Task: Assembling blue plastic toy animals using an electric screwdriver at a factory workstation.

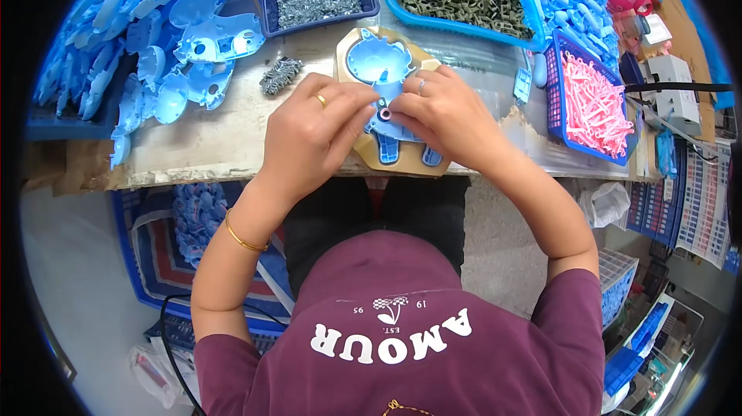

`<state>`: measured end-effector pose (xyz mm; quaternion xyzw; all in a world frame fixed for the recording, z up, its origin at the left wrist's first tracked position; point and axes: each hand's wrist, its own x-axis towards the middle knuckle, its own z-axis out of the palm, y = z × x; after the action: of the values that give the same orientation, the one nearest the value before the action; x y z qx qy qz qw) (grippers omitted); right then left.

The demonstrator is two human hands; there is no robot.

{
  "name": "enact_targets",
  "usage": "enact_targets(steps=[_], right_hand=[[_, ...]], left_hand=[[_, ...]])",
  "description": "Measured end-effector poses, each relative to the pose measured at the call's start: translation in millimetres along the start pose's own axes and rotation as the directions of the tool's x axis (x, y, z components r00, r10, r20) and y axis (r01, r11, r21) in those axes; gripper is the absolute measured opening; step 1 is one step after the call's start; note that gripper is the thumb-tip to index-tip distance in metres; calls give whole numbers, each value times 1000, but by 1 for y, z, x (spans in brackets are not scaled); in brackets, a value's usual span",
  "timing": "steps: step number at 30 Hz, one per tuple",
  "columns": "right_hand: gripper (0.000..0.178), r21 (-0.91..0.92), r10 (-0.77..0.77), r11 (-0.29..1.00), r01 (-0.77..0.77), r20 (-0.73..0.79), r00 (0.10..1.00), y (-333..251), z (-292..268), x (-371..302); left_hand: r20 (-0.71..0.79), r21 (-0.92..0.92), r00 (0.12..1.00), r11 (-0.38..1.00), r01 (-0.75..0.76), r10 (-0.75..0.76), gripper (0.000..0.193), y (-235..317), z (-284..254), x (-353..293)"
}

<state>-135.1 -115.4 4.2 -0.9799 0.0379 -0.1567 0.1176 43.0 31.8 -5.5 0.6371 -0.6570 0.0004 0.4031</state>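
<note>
Pinching a small ring [384,114] onto the blue shell [382,68] mid-counter, both hands' fingers [357,110] narrow; assembly looks barely begun.

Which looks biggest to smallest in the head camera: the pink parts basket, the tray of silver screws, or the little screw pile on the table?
1. pink parts basket
2. tray of silver screws, nearly alike, so unsure
3. little screw pile

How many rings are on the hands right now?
2: a gold ring on the left hand, a silver ring on the right hand. Others may be hidden.
</note>
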Motion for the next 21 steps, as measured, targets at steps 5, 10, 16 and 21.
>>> enact_targets(steps=[5, 10, 16, 21], right_hand=[[14, 47, 57, 997, -59, 41, 998, -2, -4, -2], [15, 72, 218, 974, -214, -59, 974, -3, -20, -22], [14, 80, 237, 968, -236, -6, 971, 0, -19, -33], [12, 47, 290, 957, -287, -68, 955, 1, -19, -35]], left_hand=[[276, 71, 945, 977, -201, 174, 32, 1, 6, -10], [322, 100, 932, 973, -206, 164, 35, 1, 8, -13], [287, 146, 943, 966, -214, 165, 31, 4, 11, -13], [288, 148, 946, 968, -201, 152, 32, 5, 13, -12]])
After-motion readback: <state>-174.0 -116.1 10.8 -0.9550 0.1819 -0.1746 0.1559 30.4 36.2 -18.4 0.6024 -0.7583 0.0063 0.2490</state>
